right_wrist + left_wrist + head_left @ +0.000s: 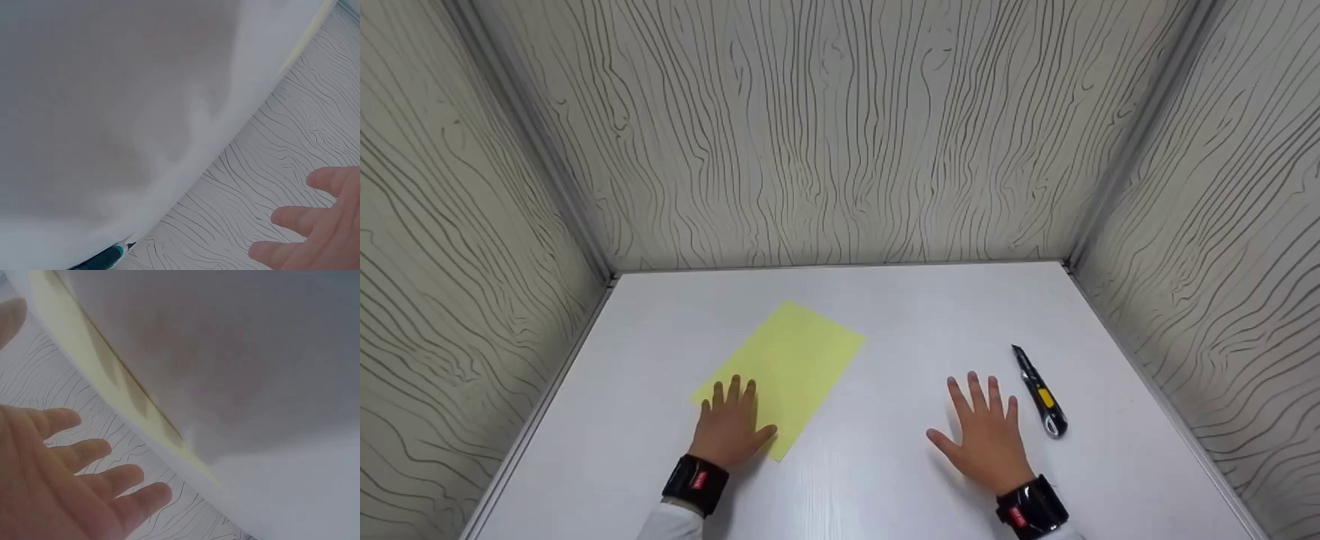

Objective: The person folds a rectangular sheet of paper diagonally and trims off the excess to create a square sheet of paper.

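A yellow sheet of paper (802,360) lies at a slant on the white table, left of the middle. Over its near left corner is my left hand (731,427), fingers spread; the left wrist view shows this hand (62,478) raised above the tabletop, its shadow on the paper (84,343). My right hand (986,442) hovers palm down with spread fingers and holds nothing. Just right of it lies a black utility knife (1041,397) with a yellow slider, its tip pointing away from me. Part of the knife (101,259) shows at the bottom of the right wrist view.
Pale wood-grain panels enclose the white table (885,480): a back wall (840,135), a left wall (450,262) and a right wall (1222,262). Grey metal strips run along the corners. Each wrist wears a black band.
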A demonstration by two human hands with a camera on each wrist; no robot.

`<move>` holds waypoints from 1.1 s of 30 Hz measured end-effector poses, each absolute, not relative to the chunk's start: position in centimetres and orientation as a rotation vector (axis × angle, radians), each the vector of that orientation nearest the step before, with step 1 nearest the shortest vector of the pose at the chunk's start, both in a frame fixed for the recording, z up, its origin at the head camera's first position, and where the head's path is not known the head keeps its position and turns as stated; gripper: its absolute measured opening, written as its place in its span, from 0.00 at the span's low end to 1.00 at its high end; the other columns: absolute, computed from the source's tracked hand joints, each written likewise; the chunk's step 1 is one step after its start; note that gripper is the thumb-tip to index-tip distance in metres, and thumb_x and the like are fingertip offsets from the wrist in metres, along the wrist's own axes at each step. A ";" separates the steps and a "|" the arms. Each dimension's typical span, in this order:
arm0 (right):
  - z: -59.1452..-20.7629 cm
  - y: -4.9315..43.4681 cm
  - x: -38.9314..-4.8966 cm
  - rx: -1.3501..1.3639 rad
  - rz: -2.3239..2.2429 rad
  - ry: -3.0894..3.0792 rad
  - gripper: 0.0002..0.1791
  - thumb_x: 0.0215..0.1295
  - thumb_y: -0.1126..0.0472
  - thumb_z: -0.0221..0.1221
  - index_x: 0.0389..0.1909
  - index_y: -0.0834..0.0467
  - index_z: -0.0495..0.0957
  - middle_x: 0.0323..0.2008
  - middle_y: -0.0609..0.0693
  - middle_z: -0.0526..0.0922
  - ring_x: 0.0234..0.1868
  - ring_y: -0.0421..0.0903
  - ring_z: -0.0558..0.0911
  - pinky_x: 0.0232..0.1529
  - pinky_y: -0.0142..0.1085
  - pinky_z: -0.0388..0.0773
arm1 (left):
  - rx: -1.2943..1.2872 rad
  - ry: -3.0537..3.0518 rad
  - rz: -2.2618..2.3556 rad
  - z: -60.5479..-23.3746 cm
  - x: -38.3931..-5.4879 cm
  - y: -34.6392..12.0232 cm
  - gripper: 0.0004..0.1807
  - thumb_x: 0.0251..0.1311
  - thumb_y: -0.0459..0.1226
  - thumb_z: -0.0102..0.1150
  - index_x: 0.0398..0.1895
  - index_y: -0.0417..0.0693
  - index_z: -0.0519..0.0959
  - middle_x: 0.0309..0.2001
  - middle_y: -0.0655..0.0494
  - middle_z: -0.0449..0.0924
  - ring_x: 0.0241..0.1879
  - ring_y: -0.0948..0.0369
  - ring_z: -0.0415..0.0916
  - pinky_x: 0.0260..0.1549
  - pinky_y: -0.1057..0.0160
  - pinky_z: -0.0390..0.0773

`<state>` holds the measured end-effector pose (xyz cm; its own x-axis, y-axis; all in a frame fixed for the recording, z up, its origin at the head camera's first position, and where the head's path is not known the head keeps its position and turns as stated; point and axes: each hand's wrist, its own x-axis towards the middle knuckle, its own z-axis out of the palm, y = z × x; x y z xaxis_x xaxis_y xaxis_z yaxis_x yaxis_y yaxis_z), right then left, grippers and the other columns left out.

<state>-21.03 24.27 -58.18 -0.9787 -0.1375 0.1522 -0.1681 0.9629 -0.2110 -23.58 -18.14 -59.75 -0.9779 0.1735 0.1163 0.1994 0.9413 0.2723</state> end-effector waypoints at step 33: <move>-57.7 18.9 -21.6 0.432 0.476 -2.995 0.42 0.67 0.39 0.72 0.73 0.61 0.77 0.77 0.70 0.70 0.80 0.76 0.63 0.76 0.75 0.60 | -0.491 -3.109 -0.296 -59.0 -20.7 -8.1 0.43 0.61 0.57 0.74 0.68 0.33 0.78 0.67 0.30 0.77 0.63 0.34 0.76 0.56 0.35 0.82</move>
<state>-21.64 18.88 -57.72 -0.9571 -0.2634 0.1205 -0.2878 0.9119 -0.2925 -20.71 -8.13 -59.04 -0.9517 0.3070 0.0092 0.3033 0.9343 0.1872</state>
